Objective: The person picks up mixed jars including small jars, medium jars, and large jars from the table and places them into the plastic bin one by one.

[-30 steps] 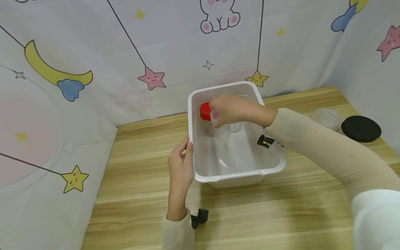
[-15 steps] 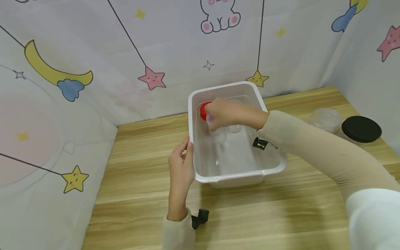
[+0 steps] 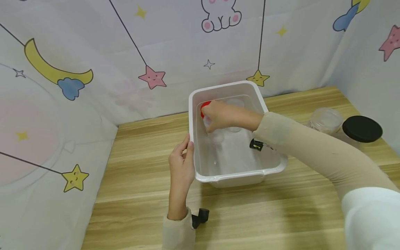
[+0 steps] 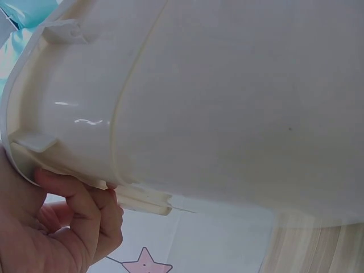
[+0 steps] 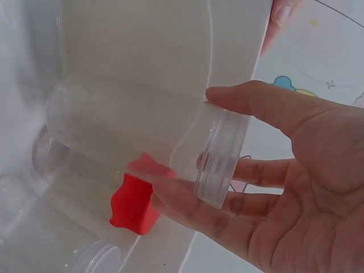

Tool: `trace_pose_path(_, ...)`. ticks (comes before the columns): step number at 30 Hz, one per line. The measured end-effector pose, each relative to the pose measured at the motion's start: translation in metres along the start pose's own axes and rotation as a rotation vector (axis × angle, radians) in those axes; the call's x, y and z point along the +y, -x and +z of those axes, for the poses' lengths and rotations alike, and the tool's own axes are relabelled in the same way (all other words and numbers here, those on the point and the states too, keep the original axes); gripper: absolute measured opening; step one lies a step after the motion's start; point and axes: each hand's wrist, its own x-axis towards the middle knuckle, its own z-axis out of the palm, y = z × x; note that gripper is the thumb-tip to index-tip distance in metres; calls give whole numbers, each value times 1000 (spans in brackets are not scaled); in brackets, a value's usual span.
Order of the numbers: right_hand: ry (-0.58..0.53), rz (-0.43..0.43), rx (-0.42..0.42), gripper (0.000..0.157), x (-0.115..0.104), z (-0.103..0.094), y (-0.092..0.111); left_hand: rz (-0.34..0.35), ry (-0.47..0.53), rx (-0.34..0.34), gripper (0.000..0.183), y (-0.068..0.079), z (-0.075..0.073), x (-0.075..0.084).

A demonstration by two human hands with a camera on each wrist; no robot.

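A white plastic bin (image 3: pixel 237 152) stands on the table, tilted slightly in view. My left hand (image 3: pixel 182 165) grips its left rim, and the left wrist view has the curled fingers (image 4: pixel 85 213) beneath the lip. Inside the bin, my right hand (image 3: pixel 223 114) holds a clear cylindrical jar (image 5: pixel 131 119) by its transparent lid (image 5: pixel 222 159), thumb on one side and fingers on the other. A red scalloped lid (image 5: pixel 133 205) sits close behind this jar, partly covered by my hand in the head view. Another clear jar with a whitish lid (image 5: pixel 99 259) lies in the bin too.
At the right of the wooden table (image 3: pixel 140 166) stand a jar with a clear lid (image 3: pixel 325 119) and one with a black lid (image 3: pixel 362 128). A patterned curtain (image 3: pixel 175 45) borders the table behind and at the sides.
My right hand has moved left and a little downward inside the bin with the clear jar, now nearer the left wall and covering more of the red lid. My left hand stays on the rim.
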Motion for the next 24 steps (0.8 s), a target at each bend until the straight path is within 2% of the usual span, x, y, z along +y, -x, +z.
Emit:
trace_pose_path(6, 21, -14, 14, 24, -1, 6, -4, 5, -4, 1, 38, 0, 0, 1)
trace_pose_path(14, -13, 11, -15, 42, -2, 12, -7, 12, -13, 8, 37, 0, 0, 1)
trace_pose_path(24, -6, 1, -13, 41, 0, 18, -9, -2, -19, 3, 37, 0, 0, 1)
